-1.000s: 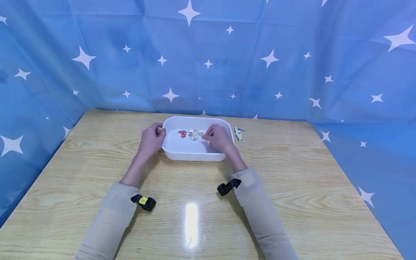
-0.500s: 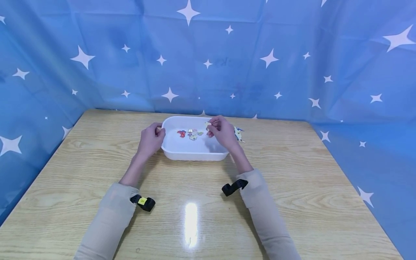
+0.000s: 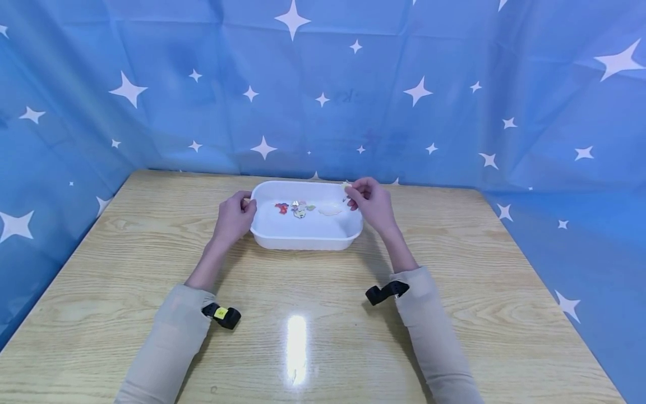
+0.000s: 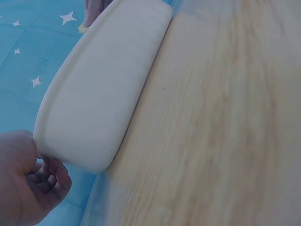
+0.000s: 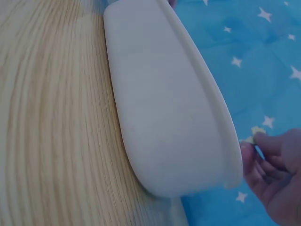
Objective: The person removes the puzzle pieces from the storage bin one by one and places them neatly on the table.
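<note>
A white plastic tub [image 3: 308, 243] stands toward the back of the table. My left hand [image 3: 235, 217] grips its left rim, fingers bent around the edge, as the left wrist view also shows. Over the right rim, my right hand [image 3: 372, 203] pinches a small pale-yellow flat cutout [image 5: 257, 130] between thumb and forefinger. Inside the tub lie a red cutout [image 3: 282, 208] and a cluster of several small multicoloured flat cutouts [image 3: 300, 210]. Nearer the tub's right end is a pale, whitish flat piece [image 3: 330, 210]; what it shows is too faint to tell.
The tub rests on a light wood-grain table [image 3: 242, 348]. A blue curtain [image 3: 323, 123] with white stars hangs behind the table and along its sides. Black wrist cameras sit on both sleeves.
My right hand has lifted the yellow cutout out of the tub and moved right, to the right rim. It now hides the cutout lying right of the tub. My left hand stays put.
</note>
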{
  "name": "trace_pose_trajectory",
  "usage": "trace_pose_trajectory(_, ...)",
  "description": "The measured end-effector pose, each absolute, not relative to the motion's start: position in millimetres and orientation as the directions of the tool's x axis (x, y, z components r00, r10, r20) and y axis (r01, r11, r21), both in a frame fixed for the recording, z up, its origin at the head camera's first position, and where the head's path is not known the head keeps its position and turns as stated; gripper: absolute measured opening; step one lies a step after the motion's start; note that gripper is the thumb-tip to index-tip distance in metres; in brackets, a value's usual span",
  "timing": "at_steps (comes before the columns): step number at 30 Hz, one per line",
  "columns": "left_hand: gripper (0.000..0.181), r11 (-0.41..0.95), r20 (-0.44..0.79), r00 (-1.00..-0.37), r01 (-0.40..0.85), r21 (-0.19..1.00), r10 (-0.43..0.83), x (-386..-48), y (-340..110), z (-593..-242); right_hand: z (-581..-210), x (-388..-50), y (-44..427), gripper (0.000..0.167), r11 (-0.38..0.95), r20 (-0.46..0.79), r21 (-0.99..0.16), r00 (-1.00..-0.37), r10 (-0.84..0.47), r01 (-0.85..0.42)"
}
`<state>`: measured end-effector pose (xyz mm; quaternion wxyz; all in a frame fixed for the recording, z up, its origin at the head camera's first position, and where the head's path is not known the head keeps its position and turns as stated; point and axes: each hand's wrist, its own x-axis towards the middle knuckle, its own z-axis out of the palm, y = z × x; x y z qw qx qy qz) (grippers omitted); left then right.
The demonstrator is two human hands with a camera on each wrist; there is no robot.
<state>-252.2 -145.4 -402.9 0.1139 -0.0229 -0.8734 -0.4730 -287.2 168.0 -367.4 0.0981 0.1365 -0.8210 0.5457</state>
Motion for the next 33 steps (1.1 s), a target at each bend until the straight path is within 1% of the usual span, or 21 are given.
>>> trace_pose_trajectory(5, 0.038, 0.555, 0.216, -0.974, 0.143, 0.819, -0.067, -252, -145, -404, -366, -289, 188, 0.025, 0.352, 0.275, -0.893, -0.959, -0.068, -0.281)
trace_pose_trajectory(8, 0.038, 0.555, 0.21, -0.976, 0.14, 0.82, -0.065, -252, -145, -403, -368, -292, 201, 0.027, 0.373, 0.224, -0.901, -0.974, -0.039, -0.222)
trace_pose_trajectory(13, 0.038, 0.551, 0.214, -0.974, 0.143, 0.822, -0.067, -252, -145, -403, -381, -300, 226, 0.024, 0.424, 0.17, -0.894, -0.985, 0.017, -0.147)
trace_pose_trajectory(18, 0.038, 0.55, 0.211, -0.975, 0.14, 0.823, -0.068, -253, -145, -404, -390, -304, 247, 0.024, 0.472, 0.079, -0.88, -0.995, 0.058, -0.043)
trace_pose_trajectory(24, 0.039, 0.545, 0.21, -0.975, 0.14, 0.827, -0.067, -254, -146, -405, -401, -311, 266, 0.026, 0.503, -0.03, -0.862, -0.997, 0.076, 0.064)
trace_pose_trajectory(28, 0.038, 0.54, 0.215, -0.974, 0.146, 0.829, -0.066, -254, -146, -406, -407, -315, 273, 0.028, 0.521, -0.066, -0.848, -0.995, 0.07, 0.093)
trace_pose_trajectory(33, 0.038, 0.542, 0.229, -0.971, 0.156, 0.826, -0.068, -255, -146, -408, -410, -317, 274, 0.028, 0.568, -0.062, -0.819, -0.996, 0.057, 0.083)
